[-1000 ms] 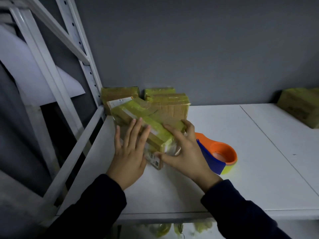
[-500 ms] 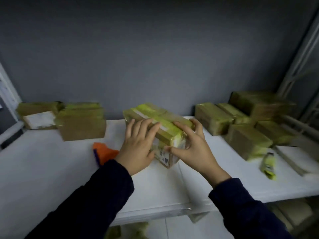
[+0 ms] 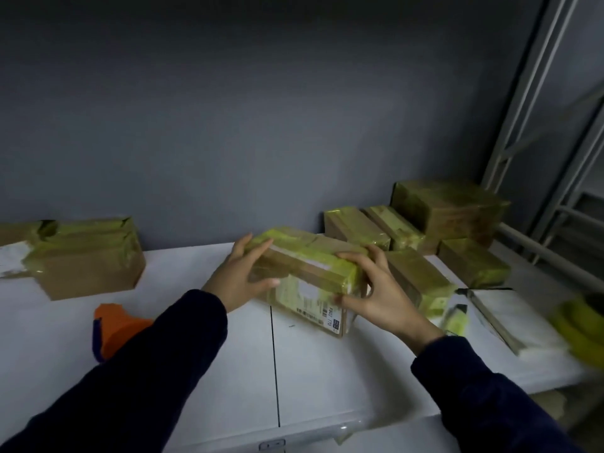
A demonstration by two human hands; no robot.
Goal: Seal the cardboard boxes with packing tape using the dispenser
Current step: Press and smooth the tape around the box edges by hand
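Dim room, grey wall (image 3: 261, 125) behind white shelf (image 3: 196, 371) set in metal rack (image 3: 523, 109). At centre of shelf: cardboard box (image 3: 307, 266) wrapped in yellow-green tape, white printed label (image 3: 313, 302) on near face, turned at an angle to shelf edge, near seam between two shelf boards. Held at both ends. Grip of left hand (image 3: 238, 276): closed on left end, fingers curled over top edge, thumb pressed to near face. Grip of right hand (image 3: 382, 295): closed on right end, fingers hooked over top corner, thumb on near face beside label. Dark sleeves on both arms. Near lower corner of box down at shelf level; resting or lifted, cannot tell. Orange tape dispenser (image 3: 114, 325) lying on shelf to left, partly hidden behind left sleeve, well apart from both hands. Further left, against wall: brown taped box (image 3: 88, 256), tape crumpled along top. Right of held box: cluster of taped boxes (image 3: 447, 210), nearest just beside right hand, largest at back by wall. Beyond cluster: flat white sheets (image 3: 510, 315) and blurred yellow-green object (image 3: 578, 322) at frame edge, not identifiable.
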